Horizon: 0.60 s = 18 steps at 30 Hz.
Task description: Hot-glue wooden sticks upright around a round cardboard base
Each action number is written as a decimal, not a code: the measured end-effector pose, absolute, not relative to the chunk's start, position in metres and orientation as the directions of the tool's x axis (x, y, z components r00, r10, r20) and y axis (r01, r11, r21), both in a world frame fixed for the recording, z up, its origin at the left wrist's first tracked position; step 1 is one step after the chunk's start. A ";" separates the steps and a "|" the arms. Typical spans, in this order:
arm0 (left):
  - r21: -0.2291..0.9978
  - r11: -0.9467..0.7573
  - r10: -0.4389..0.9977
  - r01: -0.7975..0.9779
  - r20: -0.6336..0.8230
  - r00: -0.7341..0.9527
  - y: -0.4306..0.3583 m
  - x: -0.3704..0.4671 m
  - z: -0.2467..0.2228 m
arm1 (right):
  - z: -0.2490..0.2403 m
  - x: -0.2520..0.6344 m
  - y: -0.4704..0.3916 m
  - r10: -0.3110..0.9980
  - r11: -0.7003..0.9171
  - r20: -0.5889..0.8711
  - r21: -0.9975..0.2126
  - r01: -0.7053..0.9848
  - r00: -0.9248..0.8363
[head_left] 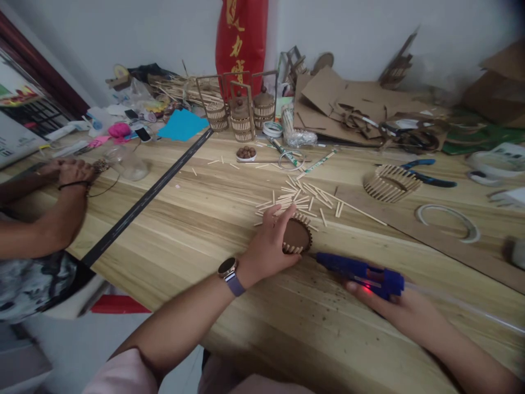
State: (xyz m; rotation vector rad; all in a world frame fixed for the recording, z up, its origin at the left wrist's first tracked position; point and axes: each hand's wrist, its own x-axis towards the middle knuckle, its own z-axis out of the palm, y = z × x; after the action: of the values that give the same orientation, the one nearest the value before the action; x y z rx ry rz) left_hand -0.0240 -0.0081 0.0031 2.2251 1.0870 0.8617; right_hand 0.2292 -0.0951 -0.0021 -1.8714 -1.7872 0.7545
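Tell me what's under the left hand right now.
The left hand rests on a round brown disc ringed with short wooden sticks, on the table. The disc's right part shows; its left part is covered by the palm. Loose sticks lie just beyond.

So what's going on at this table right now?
A person's left hand presses on a round brown disc edged with short wooden sticks, beside a pile of loose sticks. Their right hand grips a blue glue gun, its nozzle pointed at the disc. At the left of the table, another person's hands handle something small.
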 end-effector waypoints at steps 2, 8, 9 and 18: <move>0.675 -0.554 0.815 0.487 0.322 0.481 -0.008 -0.024 0.003 | -0.005 0.229 -0.095 0.992 -0.097 -0.125 -0.633 0.768 0.022; 0.673 -0.556 0.814 0.488 0.322 0.483 -0.007 -0.024 0.003 | -0.004 0.227 -0.094 0.991 -0.084 -0.137 -0.619 0.781 -0.003; 0.670 -0.561 0.812 0.486 0.330 0.482 -0.007 -0.024 0.003 | -0.002 0.225 -0.093 0.993 -0.067 -0.117 -0.620 0.782 -0.007; 0.662 -0.572 0.806 0.485 0.342 0.484 -0.007 -0.024 0.002 | 0.012 0.212 -0.091 0.997 0.013 -0.054 -0.638 0.770 -0.061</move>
State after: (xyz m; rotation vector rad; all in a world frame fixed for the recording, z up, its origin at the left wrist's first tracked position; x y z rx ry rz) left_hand -0.0238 -0.0073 0.0020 2.2495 1.0663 0.8845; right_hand 0.2116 -0.0906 0.0124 -1.8054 -1.8826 0.7344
